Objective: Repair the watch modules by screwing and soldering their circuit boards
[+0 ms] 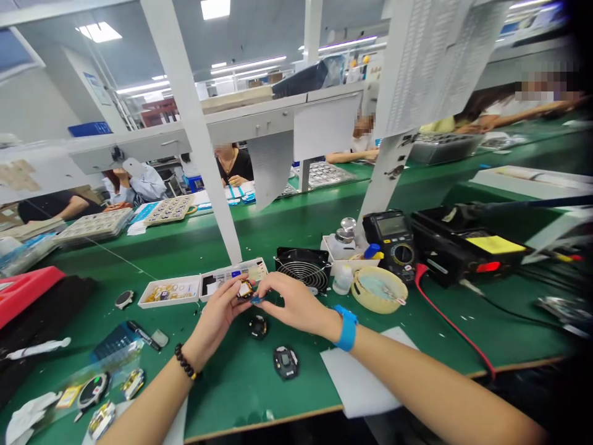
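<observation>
Electronics workshop, long green bench mat [222,395], seated co-workers [234,167] across the line. One small gold-and-black watch part [245,289] held above the bench, near the middle, fine detail too small to tell. Left hand [217,315] curled, gripping it. Right hand [296,303] closed to a pinch on one small blue item [256,300], touching the part. One dark round watch body [258,326] just below the hands, a second watch body [285,362] nearer the front edge. One white two-section parts tray [201,284] just behind the hands. One fan [303,269] and one multimeter [393,244] toward the back right.
</observation>
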Tool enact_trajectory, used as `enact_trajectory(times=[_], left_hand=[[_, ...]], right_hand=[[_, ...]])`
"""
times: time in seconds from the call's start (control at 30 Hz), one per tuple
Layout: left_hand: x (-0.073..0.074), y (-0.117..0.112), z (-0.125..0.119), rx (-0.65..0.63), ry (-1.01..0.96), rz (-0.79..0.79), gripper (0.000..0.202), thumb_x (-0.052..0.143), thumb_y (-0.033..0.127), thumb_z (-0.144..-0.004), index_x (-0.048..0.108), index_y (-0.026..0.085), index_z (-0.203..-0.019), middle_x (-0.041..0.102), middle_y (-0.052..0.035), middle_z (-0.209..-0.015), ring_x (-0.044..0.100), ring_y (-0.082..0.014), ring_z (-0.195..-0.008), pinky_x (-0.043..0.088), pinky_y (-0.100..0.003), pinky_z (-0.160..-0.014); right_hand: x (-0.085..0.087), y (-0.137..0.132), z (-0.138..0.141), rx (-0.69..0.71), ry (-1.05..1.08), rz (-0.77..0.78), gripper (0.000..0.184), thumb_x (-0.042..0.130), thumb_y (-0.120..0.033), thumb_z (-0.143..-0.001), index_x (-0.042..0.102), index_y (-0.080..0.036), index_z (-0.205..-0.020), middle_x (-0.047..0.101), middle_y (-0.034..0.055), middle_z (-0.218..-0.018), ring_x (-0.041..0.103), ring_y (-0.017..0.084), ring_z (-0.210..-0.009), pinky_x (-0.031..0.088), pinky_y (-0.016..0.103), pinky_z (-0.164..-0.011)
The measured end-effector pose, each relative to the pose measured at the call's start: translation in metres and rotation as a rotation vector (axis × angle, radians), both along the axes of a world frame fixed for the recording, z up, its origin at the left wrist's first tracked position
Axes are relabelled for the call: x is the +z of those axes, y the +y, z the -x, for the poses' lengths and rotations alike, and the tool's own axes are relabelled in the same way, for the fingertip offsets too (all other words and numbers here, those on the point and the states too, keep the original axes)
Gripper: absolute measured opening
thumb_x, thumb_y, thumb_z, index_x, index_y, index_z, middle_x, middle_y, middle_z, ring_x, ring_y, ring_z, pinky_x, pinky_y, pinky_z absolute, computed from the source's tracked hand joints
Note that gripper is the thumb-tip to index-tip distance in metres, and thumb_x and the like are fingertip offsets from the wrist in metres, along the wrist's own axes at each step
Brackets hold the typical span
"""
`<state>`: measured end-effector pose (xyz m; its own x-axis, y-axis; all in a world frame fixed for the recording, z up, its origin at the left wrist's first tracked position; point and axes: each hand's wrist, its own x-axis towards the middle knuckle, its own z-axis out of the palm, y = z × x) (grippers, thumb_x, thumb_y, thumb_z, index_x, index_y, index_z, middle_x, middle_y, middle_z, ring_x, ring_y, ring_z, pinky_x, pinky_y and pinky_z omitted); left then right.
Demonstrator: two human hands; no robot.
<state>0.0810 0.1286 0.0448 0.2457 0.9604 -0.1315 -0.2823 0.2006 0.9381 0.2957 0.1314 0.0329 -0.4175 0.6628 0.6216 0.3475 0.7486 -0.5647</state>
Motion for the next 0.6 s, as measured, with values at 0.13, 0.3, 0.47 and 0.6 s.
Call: enact_trajectory(times=[0.13,0.3,0.47,0.6], left_hand=[[-0.001,0.002,0.003,0.082,0.009,-0.043,0.057,0.089,0.048,-0.079,0.072,0.018,-0.125,0.07,-0.0112,-0.134,0.07,-0.0223,-0.111,0.062,-0.027,-0.09],[-0.005,0.001,0.0,0.062,0.04,-0.096,0.065,0.091,0.044,-0.077,0.066,0.019,-0.132,0.071,-0.0125,-0.131,0.068,-0.0246,-0.115,0.06,-0.033,-0.095],[-0.006,0.004,0.005,0.133,0.15,-0.184,0.067,0.096,0.043,-0.068,0.069,0.018,-0.124,0.072,-0.0121,-0.126,0.067,-0.0286,-0.115,0.059,-0.038,-0.096],[-0.003,-0.003,0.012,0.117,0.246,-0.218,0.066,0.094,0.048,-0.069,0.07,0.017,-0.122,0.072,-0.0132,-0.125,0.067,-0.0307,-0.115,0.059,-0.04,-0.096]], right_hand=[[-0.003,0.004,-0.003,-0.008,-0.055,-0.149,0.012,0.064,-0.011,-0.095,0.064,-0.022,-0.101,0.071,0.0056,-0.105,0.067,0.023,-0.102,0.057,0.038,-0.089],[-0.005,0.004,-0.003,-0.021,-0.057,-0.203,0.016,0.063,-0.008,-0.094,0.063,-0.022,-0.102,0.073,0.0061,-0.11,0.068,0.023,-0.106,0.059,0.04,-0.091],[-0.006,0.007,-0.003,0.017,-0.034,-0.2,0.013,0.062,-0.01,-0.097,0.063,-0.022,-0.103,0.074,0.0055,-0.109,0.07,0.022,-0.105,0.06,0.038,-0.089],[-0.002,0.002,0.001,-0.048,-0.058,-0.184,0.009,0.064,-0.013,-0.099,0.065,-0.021,-0.102,0.076,0.0048,-0.106,0.071,0.022,-0.103,0.059,0.036,-0.092]])
